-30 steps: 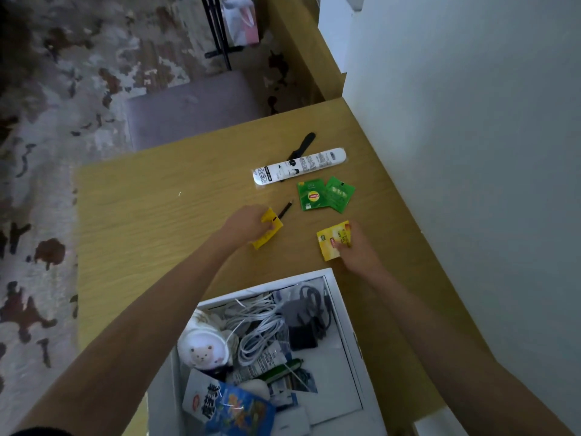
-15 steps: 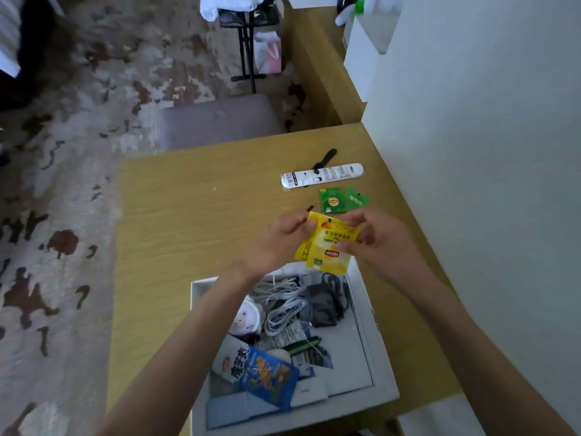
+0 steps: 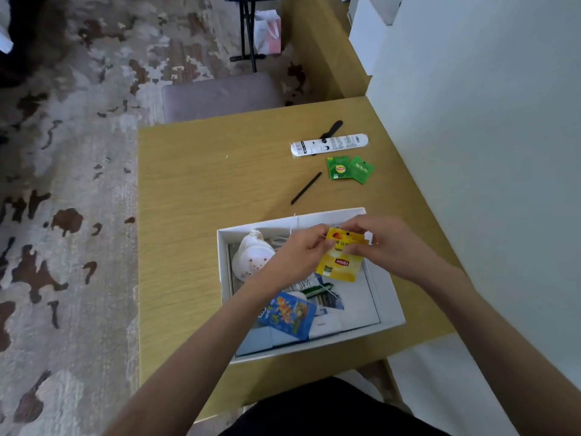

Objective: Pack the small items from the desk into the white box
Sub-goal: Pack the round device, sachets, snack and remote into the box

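Over white box (image 3: 390, 314): left hand (image 3: 300, 251), right hand (image 3: 388, 243) are pinching yellow "Lipton" packets (image 3: 341, 267).
Upper right: 2 green packets (image 3: 339, 167) are lying.

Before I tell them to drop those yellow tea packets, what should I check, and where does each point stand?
1. Grip: left hand and right hand both pinch the yellow tea packets: ok.
2. Packets above the white box: ok.
3. Bare room beneath them in the box's right part: ok.
4. Packets' lower edge free of the box's contents: cannot tell.
5. Desk finished: not ok; green tea packets, black stick and long white item lie on it.
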A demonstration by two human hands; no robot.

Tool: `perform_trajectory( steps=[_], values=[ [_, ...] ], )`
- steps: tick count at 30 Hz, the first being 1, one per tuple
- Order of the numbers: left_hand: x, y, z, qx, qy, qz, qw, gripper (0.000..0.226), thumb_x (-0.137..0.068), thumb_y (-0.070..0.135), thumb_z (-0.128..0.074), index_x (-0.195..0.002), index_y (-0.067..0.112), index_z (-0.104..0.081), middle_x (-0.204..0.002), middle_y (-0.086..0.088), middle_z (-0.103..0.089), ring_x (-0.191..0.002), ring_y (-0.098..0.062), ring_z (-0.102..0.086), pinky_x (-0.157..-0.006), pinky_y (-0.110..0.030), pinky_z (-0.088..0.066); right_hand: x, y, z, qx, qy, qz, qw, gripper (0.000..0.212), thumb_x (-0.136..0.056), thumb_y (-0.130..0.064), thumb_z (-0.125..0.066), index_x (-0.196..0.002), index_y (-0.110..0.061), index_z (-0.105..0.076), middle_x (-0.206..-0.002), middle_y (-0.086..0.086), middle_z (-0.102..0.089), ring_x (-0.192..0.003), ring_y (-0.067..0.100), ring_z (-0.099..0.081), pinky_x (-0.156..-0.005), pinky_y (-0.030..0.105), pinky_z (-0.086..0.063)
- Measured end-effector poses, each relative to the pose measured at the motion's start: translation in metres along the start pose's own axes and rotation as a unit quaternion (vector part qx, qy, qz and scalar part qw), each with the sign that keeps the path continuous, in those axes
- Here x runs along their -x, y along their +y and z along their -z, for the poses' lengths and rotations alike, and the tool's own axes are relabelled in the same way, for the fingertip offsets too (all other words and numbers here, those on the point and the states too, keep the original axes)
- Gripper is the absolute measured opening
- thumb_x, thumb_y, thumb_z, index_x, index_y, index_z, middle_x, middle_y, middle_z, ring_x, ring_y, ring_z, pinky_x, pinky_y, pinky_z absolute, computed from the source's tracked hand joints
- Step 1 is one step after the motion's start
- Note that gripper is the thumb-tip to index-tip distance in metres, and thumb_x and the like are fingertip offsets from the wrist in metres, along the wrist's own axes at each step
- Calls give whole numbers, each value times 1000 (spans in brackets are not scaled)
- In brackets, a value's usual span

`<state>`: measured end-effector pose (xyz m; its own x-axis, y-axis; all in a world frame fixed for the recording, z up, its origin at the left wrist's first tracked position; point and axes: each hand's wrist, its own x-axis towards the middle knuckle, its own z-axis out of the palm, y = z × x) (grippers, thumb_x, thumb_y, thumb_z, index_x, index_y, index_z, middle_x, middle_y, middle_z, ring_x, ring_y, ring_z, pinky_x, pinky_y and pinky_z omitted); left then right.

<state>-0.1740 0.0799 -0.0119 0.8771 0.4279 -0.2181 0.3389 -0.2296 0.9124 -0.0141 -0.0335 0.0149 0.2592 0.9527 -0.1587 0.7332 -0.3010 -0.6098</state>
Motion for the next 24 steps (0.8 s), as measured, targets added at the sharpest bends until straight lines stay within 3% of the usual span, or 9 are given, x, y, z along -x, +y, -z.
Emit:
perform_trajectory(
  steps=[2, 6, 9, 12, 16, 20, 24],
  values=[
    [2, -3, -11, -30, -23, -2, 999, 15, -99, 18, -44, -86, 16, -53, -79, -4, -55, -72, -17, -52, -68, -37, -42, 7, 5, -2, 9, -24, -11, 1000, 15, -83, -24, -72, -97, -29, -68, -86, -18, -66, -80, -7, -57, -63, 9, -37],
    [-1, -17, -31, -167, -77, 5, 983, 18, -98, 24, -41, -99, 12, -54, -89, -10, -62, -84, -27, -60, -70, -36, -44, 16, 16, -8, 99, -89, -49, 990, 10, -84, -26, -71, -89, -29, -63, -86, -12, -65, -80, 9, -58, -64, 26, -41],
    [-2, -33, -35, -322, -119, -26, 939, 24, -97, 26, -40, -115, 20, -54, -104, -10, -65, -95, -28, -61, -77, -36, -49, 18, 19, -20, 222, -144, -57, 963, 9, -85, -29, -66, -89, -30, -57, -91, -6, -65, -83, 16, -57, -64, 31, -43],
    [1, -47, -35, -433, -128, -96, 887, 25, -94, 27, -42, -115, 22, -56, -103, -11, -63, -91, -31, -61, -73, -38, -50, 19, 20, -36, 306, -158, -27, 938, 12, -87, -28, -61, -99, -28, -58, -100, 1, -66, -93, 23, -61, -69, 33, -42],
    [1, -52, -32, -444, -159, -150, 869, 24, -92, 23, -47, -112, 25, -61, -111, -6, -63, -98, -29, -59, -76, -38, -51, 20, 19, -51, 395, -160, 38, 904, 16, -84, -20, -63, -99, -24, -62, -103, 2, -67, -105, 25, -55, -96, 44, -31],
    [-2, -53, -28, -460, -181, -159, 855, 28, -91, 20, -49, -113, 28, -63, -116, 4, -66, -112, -20, -53, -86, -39, -50, 25, 23, -63, 432, -183, 77, 880, 20, -87, -16, -59, -106, -21, -64, -108, 3, -67, -105, 26, -52, -91, 42, -32],
    [-7, -46, -21, -426, -150, -119, 884, 29, -93, 17, -42, -112, 23, -62, -111, 0, -66, -106, -21, -57, -82, -40, -52, 26, 30, -58, 406, -158, 102, 894, 32, -86, -17, -60, -118, -17, -60, -116, 4, -62, -111, 25, -50, -93, 38, -36]
  ],
)
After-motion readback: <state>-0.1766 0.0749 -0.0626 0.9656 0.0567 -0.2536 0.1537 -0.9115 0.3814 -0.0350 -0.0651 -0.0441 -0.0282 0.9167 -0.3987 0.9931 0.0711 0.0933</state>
